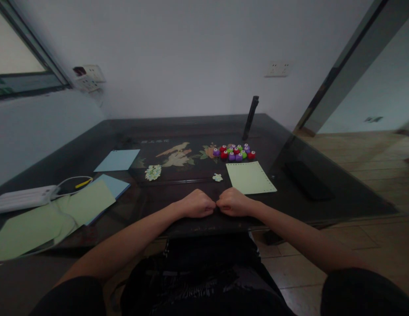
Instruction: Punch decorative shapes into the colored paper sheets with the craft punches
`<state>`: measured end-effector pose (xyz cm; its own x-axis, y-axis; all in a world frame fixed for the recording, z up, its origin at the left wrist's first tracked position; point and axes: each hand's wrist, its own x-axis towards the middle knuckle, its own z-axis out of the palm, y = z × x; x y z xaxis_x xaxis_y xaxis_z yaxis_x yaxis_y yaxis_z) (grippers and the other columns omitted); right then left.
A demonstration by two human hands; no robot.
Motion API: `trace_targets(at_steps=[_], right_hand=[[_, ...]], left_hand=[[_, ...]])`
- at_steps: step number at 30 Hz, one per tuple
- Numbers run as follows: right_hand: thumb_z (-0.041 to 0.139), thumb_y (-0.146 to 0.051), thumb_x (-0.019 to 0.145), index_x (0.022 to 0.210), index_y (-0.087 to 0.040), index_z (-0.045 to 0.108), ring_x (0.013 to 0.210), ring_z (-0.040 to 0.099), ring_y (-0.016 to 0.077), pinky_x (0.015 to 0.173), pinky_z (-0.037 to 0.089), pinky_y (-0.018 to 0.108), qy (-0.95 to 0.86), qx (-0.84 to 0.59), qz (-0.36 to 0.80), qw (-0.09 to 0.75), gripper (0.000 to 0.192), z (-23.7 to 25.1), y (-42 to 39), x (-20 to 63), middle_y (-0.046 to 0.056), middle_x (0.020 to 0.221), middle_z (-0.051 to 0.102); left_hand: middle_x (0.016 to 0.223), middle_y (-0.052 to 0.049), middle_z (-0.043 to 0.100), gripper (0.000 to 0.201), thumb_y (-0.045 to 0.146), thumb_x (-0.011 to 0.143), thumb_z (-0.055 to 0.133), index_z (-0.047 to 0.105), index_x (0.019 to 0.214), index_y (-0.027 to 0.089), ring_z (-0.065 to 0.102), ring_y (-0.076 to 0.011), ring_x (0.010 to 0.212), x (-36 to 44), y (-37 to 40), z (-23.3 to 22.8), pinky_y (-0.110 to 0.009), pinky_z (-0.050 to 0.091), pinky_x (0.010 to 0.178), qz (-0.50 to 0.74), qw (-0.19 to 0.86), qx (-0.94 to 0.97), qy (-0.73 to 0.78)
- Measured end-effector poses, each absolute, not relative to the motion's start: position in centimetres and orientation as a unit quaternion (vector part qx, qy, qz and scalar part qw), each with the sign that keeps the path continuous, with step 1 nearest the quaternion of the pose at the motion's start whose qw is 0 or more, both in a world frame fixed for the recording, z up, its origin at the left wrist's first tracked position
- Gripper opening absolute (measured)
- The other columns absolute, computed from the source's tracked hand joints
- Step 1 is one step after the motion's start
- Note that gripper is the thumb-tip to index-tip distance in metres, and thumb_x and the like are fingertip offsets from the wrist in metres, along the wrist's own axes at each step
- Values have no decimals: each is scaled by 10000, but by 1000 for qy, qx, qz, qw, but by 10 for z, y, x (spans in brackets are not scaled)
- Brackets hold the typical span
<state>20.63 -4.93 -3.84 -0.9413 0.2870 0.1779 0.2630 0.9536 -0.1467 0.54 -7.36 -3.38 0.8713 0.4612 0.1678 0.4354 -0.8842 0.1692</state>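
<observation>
head view: the left hand [197, 204] and the right hand [233, 202] rest side by side on the near edge of a dark glass-topped table [323, 193], knuckles touching, each curled into a loose fist; whether anything is pinched between the fingers cannot be told, as the light is dim and the fingertips are turned under. just beyond the right hand lies a pale green sheet [250, 177] with a row of small holes along its right and near edges, flat on the glass. a small white paper cutout [218, 177] sits just left of that sheet, near both hands. farther back a cluster of small punches [235, 152] in red, purple and green stands close together, with a dark upright object [251, 117] behind it, tilted slightly. a larger pale cutout pile [153, 172] lies left of centre. a light blue sheet [117, 159] lies farther left, well apart from the hands. at the left edge, overlapping green sheets [59, 210] cover another blue sheet [117, 184], beside a white power strip [23, 198] and a looped cable [74, 182]. a dark flat item [306, 180] lies to the right, possibly a phone.
</observation>
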Motion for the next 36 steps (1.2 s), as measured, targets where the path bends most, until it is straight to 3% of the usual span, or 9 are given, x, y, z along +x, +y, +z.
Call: trace_targets(at_steps=[36], right_hand=[[480, -124, 725, 586, -186, 524, 526, 457, 128, 538, 228, 277, -984, -138, 57, 95, 158, -38, -49, 207, 3, 549, 556]], left_hand=[[597, 1, 647, 202, 139, 771, 501, 546, 577, 170, 540, -103, 530, 5, -73, -33, -258, 251, 499, 88, 47, 968, 231]])
